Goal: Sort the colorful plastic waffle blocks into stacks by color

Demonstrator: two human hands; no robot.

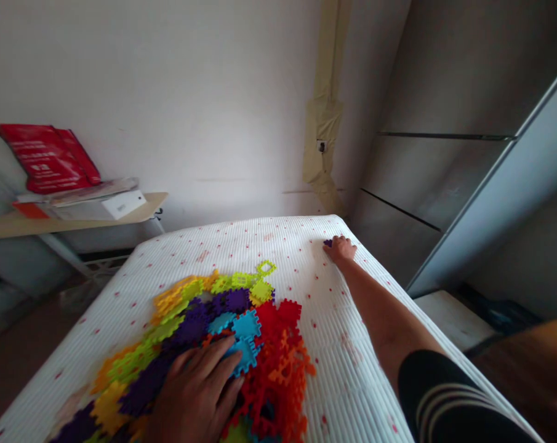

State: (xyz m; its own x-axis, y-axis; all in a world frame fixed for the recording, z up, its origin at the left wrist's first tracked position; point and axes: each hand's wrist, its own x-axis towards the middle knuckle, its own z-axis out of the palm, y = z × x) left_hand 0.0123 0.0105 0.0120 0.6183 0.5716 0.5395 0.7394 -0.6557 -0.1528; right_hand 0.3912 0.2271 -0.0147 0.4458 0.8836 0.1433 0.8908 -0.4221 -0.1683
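A heap of plastic interlocking puzzle tiles spreads over the white quilted cover (324,344). Purple tiles (192,323), blue tiles (247,324), red tiles (271,320) and yellow-green tiles (160,332) overlap in it. My left hand (197,387) lies on the near part of the heap with its fingers stretched out, beside a blue tile. At the far right corner of the bed, my right hand (341,249) has its fingers closed on a small purple tile (327,243), mostly hidden by the hand. The hand rests low on the cover, apart from the heap.
A wall with a taped socket (322,146) stands behind the bed. To the right is a tall grey fridge (412,166). On the left, a small table (156,206) bears a white box (124,204) and red packages (47,159).
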